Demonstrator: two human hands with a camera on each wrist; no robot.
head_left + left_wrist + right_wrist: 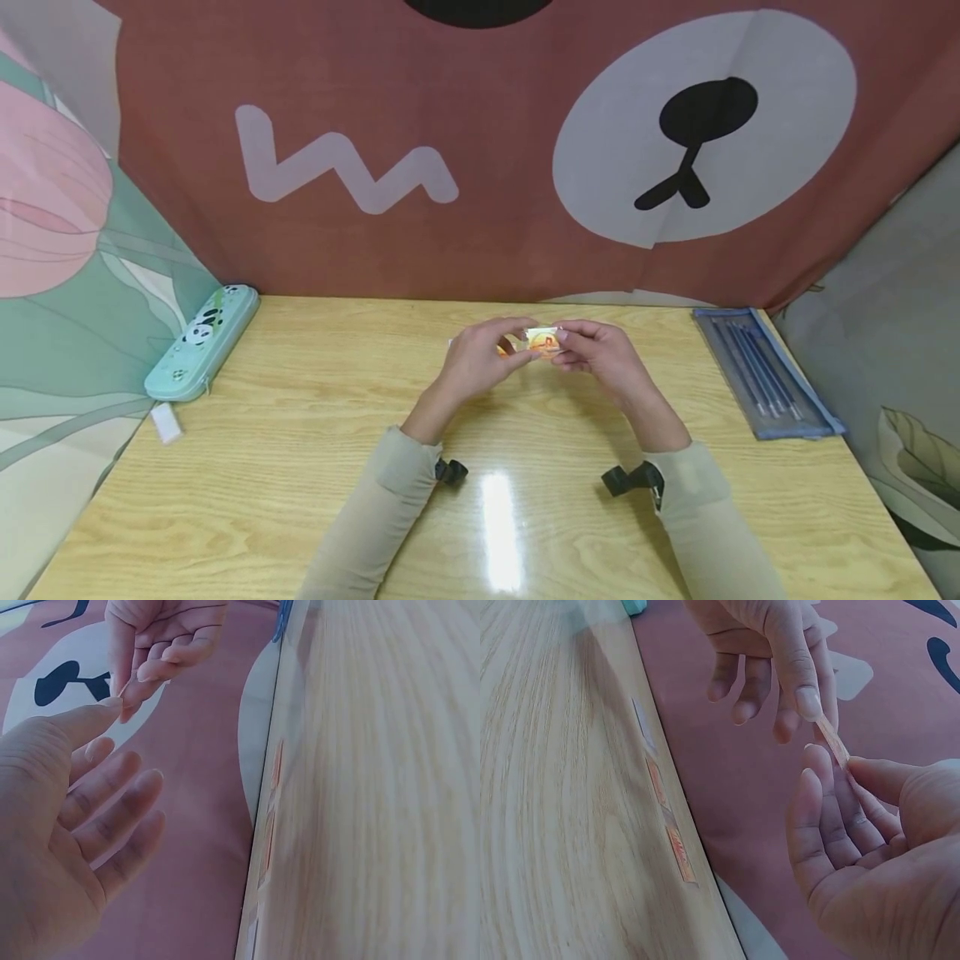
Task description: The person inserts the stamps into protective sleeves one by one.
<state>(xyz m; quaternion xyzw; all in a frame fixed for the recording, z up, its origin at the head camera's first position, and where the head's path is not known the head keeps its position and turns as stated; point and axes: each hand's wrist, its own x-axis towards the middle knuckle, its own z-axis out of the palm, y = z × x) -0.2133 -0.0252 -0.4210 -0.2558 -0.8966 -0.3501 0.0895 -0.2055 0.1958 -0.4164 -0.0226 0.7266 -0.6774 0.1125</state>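
Both hands hold a small, flat orange-and-pale-yellow packet (543, 340) between them, raised above the back part of the table. The left hand (480, 354) pinches its left end between thumb and index finger, the other fingers loosely spread. At the right end, the thumb and index finger of the right hand (607, 354) pinch it. The right wrist view shows the packet (834, 742) edge-on between the two sets of fingertips. Below the hands, a row of flat orange-and-clear pieces (676, 851) lies along the table's back edge; the left hand partly hides it in the head view.
A mint-green panda pencil case (202, 342) lies at the back left of the wooden table (300, 500), with a white eraser-like block (166, 423) beside it. At the right edge rests a blue mesh zip pouch (765, 371) holding several pens. A printed bear cloth (420, 250) hangs behind.
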